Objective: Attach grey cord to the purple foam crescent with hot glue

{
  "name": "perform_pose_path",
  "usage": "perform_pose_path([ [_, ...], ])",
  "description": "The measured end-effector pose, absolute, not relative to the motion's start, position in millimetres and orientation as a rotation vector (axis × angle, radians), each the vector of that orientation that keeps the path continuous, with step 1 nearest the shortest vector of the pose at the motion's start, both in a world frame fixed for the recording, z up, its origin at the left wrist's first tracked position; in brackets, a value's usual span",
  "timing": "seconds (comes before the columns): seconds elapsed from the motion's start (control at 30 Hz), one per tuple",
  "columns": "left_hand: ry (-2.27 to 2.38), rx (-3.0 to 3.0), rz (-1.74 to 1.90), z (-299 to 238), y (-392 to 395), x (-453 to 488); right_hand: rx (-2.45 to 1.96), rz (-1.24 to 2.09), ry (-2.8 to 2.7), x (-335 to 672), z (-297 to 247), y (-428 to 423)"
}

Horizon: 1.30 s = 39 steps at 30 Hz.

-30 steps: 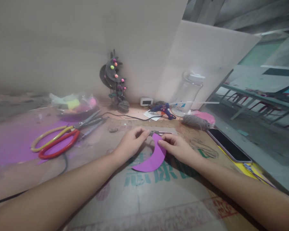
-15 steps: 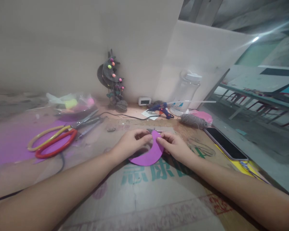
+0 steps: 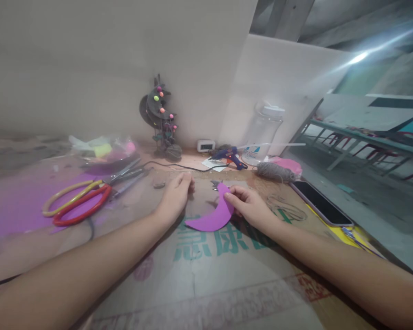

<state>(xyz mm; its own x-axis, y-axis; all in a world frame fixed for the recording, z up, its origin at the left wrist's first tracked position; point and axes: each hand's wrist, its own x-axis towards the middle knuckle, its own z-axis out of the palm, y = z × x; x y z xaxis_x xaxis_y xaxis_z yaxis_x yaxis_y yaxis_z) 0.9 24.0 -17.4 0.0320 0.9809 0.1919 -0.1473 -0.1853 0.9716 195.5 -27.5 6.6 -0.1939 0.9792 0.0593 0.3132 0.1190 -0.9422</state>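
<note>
A purple crescent-shaped piece of foam or card [image 3: 213, 219] is held near its upper right part by my right hand [image 3: 246, 204], thumb in front and fingers behind. My left hand [image 3: 177, 195] is apart from the crescent, to its left, above the cardboard. Its fingers are curled in and pressed together; whether anything is between them is hidden. Just behind the crescent's upper tip lies a small dark, partly metallic thing [image 3: 214, 184], too small to name.
Red and yellow-handled scissors [image 3: 82, 201] lie left on purple sheet. A decorated grey crescent ornament [image 3: 160, 119], small digital clock [image 3: 205, 145], blue glue gun [image 3: 229, 156] with cord and clear bottle [image 3: 263, 133] stand behind. Grey yarn [image 3: 275, 172] and a phone [image 3: 321, 203] are right.
My left hand has let go of the purple crescent and moved left, its fingers curling in. My right hand still holds the crescent in nearly the same place.
</note>
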Motion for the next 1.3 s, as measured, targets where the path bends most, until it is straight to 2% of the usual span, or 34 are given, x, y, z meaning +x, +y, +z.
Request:
perform_pose_path([
  [0.23,1.036,1.476,1.218,-17.0,20.2,-0.1,-1.302,1.052,-1.669,193.7,8.5,-29.6],
  [0.8,1.060,1.455,1.090,-14.2,13.4,1.7,-1.269,1.051,-1.726,194.8,4.8,-26.1],
  [1.3,1.061,1.589,1.162,-17.4,17.6,4.9,-1.295,0.993,-1.732,194.6,6.0,-26.3],
])
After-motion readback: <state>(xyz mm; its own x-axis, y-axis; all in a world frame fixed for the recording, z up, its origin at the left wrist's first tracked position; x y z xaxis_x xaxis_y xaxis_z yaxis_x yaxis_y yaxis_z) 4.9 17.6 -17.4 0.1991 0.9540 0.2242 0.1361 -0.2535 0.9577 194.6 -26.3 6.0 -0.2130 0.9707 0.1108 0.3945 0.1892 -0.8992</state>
